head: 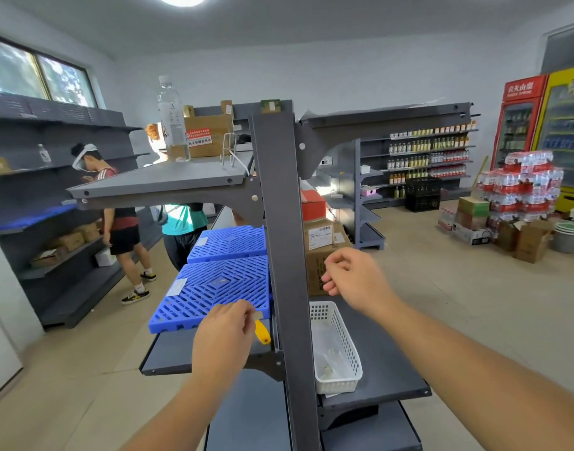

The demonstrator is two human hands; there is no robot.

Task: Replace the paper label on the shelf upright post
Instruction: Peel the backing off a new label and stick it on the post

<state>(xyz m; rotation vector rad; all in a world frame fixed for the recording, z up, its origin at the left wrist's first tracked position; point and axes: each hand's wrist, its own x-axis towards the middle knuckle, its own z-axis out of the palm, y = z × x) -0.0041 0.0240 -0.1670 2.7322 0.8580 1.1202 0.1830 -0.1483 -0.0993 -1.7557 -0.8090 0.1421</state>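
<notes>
**Hands flanking the grey shelf post**

The grey upright post is standing in the middle of the view, and the two hands are working on either side of it. The left hand is hovering over the left-hand shelf, fingers closed around a yellow-handled tool, seemingly a scraper; its yellow handle is sticking out toward the post, and a small pale scrap is showing at the fingertips, though whether it is paper or the tool's blade is too unclear to tell. This hand is sitting just beside the post's left face, not touching it. The right hand is raised on the other side, near the post's right edge, fingers loosely curled with nothing seen in them. No paper label is showing on the post's visible faces.

Blue plastic grid panels are lying on the left shelf just beyond the left hand. A white perforated basket is resting on the right shelf against the post, below the right hand, holding a few pale scraps. A cardboard box is standing behind the right hand.
</notes>
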